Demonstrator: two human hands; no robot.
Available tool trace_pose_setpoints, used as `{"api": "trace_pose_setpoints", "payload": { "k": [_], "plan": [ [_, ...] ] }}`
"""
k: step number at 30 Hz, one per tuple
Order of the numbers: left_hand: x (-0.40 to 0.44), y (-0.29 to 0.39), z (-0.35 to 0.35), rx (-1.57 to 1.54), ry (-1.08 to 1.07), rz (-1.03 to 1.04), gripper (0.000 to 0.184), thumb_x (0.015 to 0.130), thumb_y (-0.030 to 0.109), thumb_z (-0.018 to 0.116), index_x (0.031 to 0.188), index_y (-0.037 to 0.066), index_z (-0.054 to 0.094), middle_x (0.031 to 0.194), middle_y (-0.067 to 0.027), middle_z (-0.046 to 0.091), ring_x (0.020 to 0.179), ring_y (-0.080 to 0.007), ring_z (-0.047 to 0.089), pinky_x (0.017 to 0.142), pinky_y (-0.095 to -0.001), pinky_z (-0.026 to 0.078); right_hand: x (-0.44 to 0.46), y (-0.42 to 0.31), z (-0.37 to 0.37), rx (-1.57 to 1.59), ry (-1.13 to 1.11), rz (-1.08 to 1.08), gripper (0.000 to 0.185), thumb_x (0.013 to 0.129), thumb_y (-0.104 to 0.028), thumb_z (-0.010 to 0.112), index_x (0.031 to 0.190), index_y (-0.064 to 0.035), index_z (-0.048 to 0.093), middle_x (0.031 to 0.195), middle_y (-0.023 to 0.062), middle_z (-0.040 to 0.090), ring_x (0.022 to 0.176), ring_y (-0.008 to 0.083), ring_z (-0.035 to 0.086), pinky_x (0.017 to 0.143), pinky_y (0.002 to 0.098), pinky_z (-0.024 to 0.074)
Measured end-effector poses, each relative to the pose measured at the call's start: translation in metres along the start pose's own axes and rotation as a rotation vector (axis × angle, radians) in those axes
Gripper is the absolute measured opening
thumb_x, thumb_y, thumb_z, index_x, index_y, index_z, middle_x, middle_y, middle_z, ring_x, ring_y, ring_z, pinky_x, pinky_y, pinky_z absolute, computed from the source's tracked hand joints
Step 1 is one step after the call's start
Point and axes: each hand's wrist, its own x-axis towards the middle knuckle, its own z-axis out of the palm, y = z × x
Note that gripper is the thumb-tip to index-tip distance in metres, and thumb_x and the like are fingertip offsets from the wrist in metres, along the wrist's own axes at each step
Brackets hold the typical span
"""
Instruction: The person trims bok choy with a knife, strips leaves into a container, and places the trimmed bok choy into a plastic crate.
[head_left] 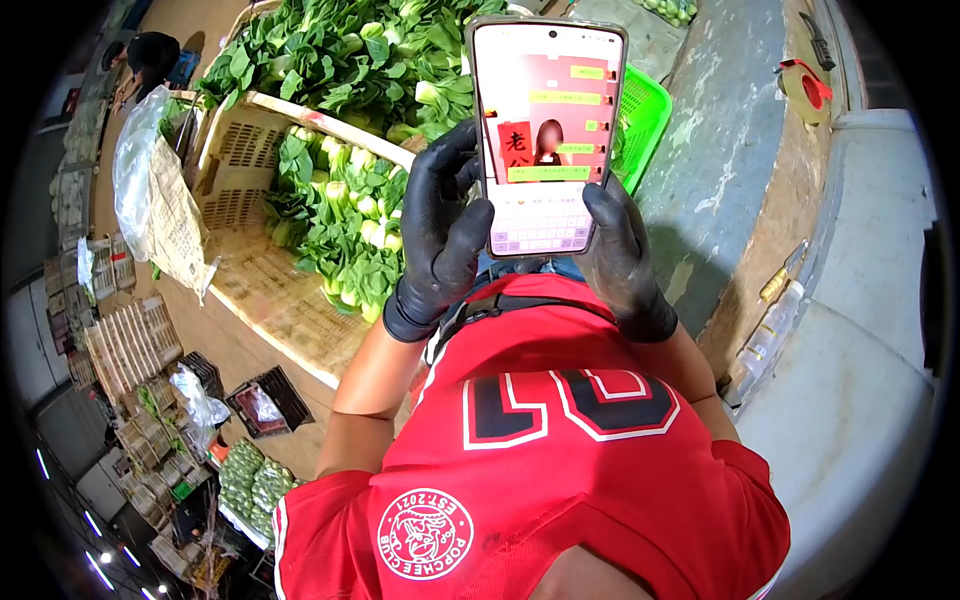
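Upright before my chest is a smartphone, its lit screen showing a chat with green message bubbles and an on-screen keyboard along the bottom. My left hand, in a black glove, grips the phone's left edge, with the thumb at the lower corner. The other edge rests in my right hand, also black-gloved; its thumb lies by the right side of the keyboard, and its fingers are mostly hidden behind the phone. Just left of my left hand, leafy green bok choy lies stacked in a cream plastic crate.
More loose bok choy is heaped behind the crate. A bright green basket sits on the grey worktop at right. Red tape lies near the far edge. Another person bends at upper left; stacked crates stand at left.
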Motion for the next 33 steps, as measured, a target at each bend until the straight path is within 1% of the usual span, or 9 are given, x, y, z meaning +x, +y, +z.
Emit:
{"api": "trace_pose_setpoints", "payload": {
  "k": [6,11,14,18,24,27,28,31,33],
  "plan": [
    [-0.001,-0.004,0.007,0.098,0.059,0.041,0.056,0.075,-0.004,0.051,0.127,-0.007,0.03,0.124,-0.0174,0.041,0.117,-0.0246,0.043,0.1,-0.0373,0.034,0.0,0.005,0.005,0.031,0.077,-0.07,0.053,0.088,-0.031,0.042,0.13,-0.0007,0.032,0.113,0.013,0.054,0.093,0.0201,0.06,0.069,0.03,0.0536],
    [0.003,-0.007,0.017,-0.011,0.043,-0.021,0.054,0.08,0.005,0.054,0.128,-0.004,0.033,0.125,-0.0152,0.043,0.115,-0.0249,0.044,0.099,-0.0378,0.034,-0.004,0.003,-0.009,0.001,0.028,-0.104,0.054,0.088,-0.033,0.044,0.129,-0.0006,0.034,0.113,0.0124,0.055,0.094,0.019,0.059,0.071,0.0298,0.0531],
    [0.004,-0.017,0.025,0.026,0.062,-0.118,0.057,0.079,0.007,0.059,0.129,-0.003,0.033,0.126,-0.0142,0.043,0.116,-0.0239,0.044,0.099,-0.0375,0.034,-0.015,0.008,-0.018,0.081,0.132,-0.126,0.048,0.088,-0.023,0.045,0.128,0.0015,0.037,0.116,0.0119,0.055,0.104,0.0189,0.055,0.091,0.0317,0.0429],
    [0.015,-0.041,0.039,0.074,-0.143,-0.096,0.061,0.078,0.015,0.066,0.128,0.0,0.034,0.123,-0.0126,0.045,0.115,-0.0227,0.044,0.098,-0.036,0.035,-0.03,0.022,-0.047,0.124,0.276,-0.258,0.051,0.083,-0.017,0.051,0.128,0.0019,0.037,0.119,0.0116,0.053,0.108,0.0212,0.053,0.096,0.0349,0.04],
    [0.041,-0.085,0.093,-0.589,-0.533,-0.903,0.078,0.081,0.048,0.059,0.137,0.005,0.025,0.131,-0.0105,0.042,0.117,-0.0198,0.045,0.098,-0.0369,0.038,-0.064,0.011,-0.066,0.459,0.299,-0.247,0.054,0.088,-0.036,0.048,0.128,-0.0012,0.038,0.122,0.0127,0.05,0.107,0.0243,0.053,0.091,0.0382,0.0442],
    [0.033,-0.094,0.122,-0.716,-0.695,-0.708,0.06,0.089,0.04,0.048,0.135,0.005,0.032,0.126,-0.013,0.048,0.111,-0.0231,0.052,0.094,-0.0366,0.043,-0.082,-0.001,-0.068,0.513,0.303,-0.294,0.05,0.09,-0.034,0.046,0.129,-0.004,0.038,0.122,0.0123,0.049,0.108,0.021,0.052,0.088,0.0355,0.0445],
    [0.033,-0.111,0.126,-0.756,-0.531,-1.158,0.058,0.089,0.039,0.049,0.133,0.004,0.035,0.126,-0.0142,0.049,0.109,-0.0231,0.053,0.093,-0.0373,0.044,-0.085,-0.002,-0.075,0.514,0.405,-0.281,0.047,0.09,-0.031,0.047,0.127,-0.0038,0.04,0.12,0.0122,0.05,0.106,0.0198,0.053,0.086,0.0343,0.0455],
    [0.024,-0.12,0.13,-0.98,-0.654,-1.299,0.057,0.089,0.043,0.046,0.129,0.003,0.039,0.119,-0.0129,0.053,0.105,-0.0245,0.055,0.092,-0.0388,0.045,-0.163,0.034,-0.15,-0.477,0.661,-0.136,0.043,0.086,-0.023,0.056,0.123,-0.0034,0.046,0.116,0.0111,0.055,0.1,0.0204,0.057,0.083,0.0328,0.0467],
    [0.027,-0.138,0.136,-0.975,-0.575,-1.318,0.059,0.088,0.046,0.045,0.13,0.005,0.039,0.12,-0.0143,0.053,0.106,-0.0258,0.054,0.091,-0.0424,0.045,-0.193,-0.021,-0.141,-0.592,1.037,-0.069,0.026,0.085,-0.015,0.059,0.107,-0.0023,0.057,0.099,0.0098,0.063,0.084,0.02,0.061,0.071,0.0322,0.0483]
  ]
}}
